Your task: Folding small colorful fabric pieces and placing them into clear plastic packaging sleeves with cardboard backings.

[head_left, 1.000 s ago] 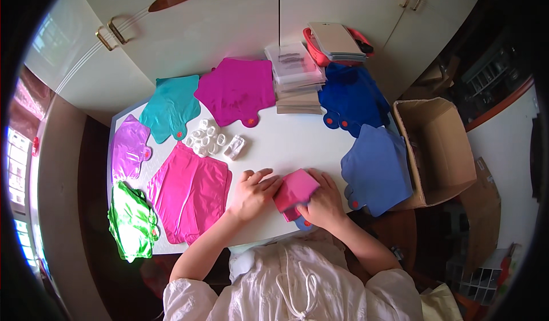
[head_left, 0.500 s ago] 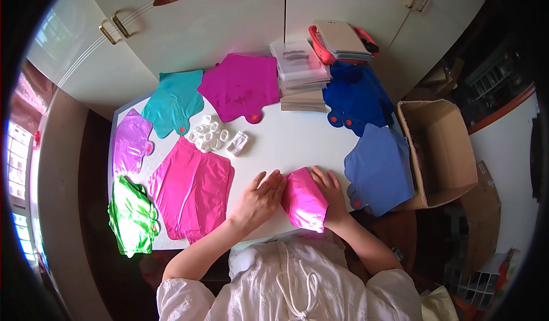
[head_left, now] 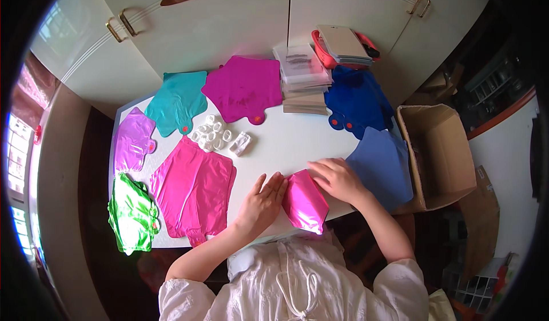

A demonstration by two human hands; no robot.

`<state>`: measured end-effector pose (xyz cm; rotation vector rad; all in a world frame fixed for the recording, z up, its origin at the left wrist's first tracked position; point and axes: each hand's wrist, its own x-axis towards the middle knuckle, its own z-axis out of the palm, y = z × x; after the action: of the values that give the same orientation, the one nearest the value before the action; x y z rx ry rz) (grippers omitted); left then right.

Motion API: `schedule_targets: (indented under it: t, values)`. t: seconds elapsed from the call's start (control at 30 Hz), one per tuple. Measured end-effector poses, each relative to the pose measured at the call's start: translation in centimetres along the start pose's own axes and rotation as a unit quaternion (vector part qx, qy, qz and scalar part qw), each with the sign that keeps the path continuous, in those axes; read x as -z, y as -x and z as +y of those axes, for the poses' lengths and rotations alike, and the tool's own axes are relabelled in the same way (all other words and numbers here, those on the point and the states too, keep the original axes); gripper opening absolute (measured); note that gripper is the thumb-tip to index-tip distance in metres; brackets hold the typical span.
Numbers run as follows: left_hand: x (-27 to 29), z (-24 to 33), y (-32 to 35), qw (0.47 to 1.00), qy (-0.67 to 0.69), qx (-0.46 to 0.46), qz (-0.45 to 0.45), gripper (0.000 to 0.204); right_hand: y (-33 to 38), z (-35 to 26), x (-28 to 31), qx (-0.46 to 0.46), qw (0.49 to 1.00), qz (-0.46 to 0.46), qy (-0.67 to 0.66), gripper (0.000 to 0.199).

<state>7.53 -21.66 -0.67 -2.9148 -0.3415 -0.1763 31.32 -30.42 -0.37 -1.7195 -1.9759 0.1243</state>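
Note:
A shiny pink foil balloon (head_left: 305, 204), flat and folded into a narrow packet, lies on the table in front of me, its lower tip reaching the near edge. My left hand (head_left: 260, 204) rests along the packet's left side, fingers stretched out and touching it. Off to the packet's upper right, my right hand (head_left: 340, 179) has its fingers extended and slightly bent, fingertips near its top edge. Left of my left hand is a stack of larger pink foil balloons (head_left: 194, 189). Beyond it sit several small white rolls (head_left: 211, 133) and a white bundle (head_left: 241, 144).
Around the white table (head_left: 274, 144) lie flat foil balloons: green (head_left: 132, 213), lilac (head_left: 132, 141), teal (head_left: 177, 101), magenta (head_left: 243, 89), dark blue (head_left: 360, 101) and light blue (head_left: 382, 169). Stacked cards (head_left: 306, 104) and a red basket (head_left: 321, 49) stand at the back. A cardboard box (head_left: 420, 149) is right.
My right hand has lifted off the folded balloon's right side and moved up and right, now covering part of the light blue balloons. My left hand stays against the packet.

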Motion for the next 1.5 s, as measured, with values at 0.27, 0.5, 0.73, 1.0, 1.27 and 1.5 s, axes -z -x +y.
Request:
schedule_targets:
  t: [0.27,0.5,0.73,1.0,1.27,1.5]
  values:
    - [0.2,0.0,0.2,1.0,0.0,0.006,-0.019,0.054,-3.0,2.0,-1.8,0.275,0.955,0.04,0.102,0.019]
    - [0.3,0.5,0.2,0.998,-0.021,0.015,-0.049,0.055,-2.4,1.9,-2.2,0.24,0.963,0.009,0.126,0.022]
    - [0.9,0.8,0.1,0.995,-0.05,0.014,-0.08,0.057,-2.8,1.6,-0.5,0.173,0.983,-0.019,0.053,0.027]
    - [0.5,0.9,0.2,0.994,-0.065,0.014,-0.083,0.054,-1.3,-4.1,-2.6,0.125,0.976,-0.157,0.086,0.071]
    - [0.1,0.7,0.4,0.997,-0.039,0.03,-0.058,0.054,-0.9,-2.4,-2.9,0.151,0.956,-0.206,0.142,0.084]
    - [0.4,-0.2,1.0,0.998,0.055,-0.008,-0.027,0.053,-0.7,-1.9,-2.5,0.154,0.955,-0.213,0.136,0.099]
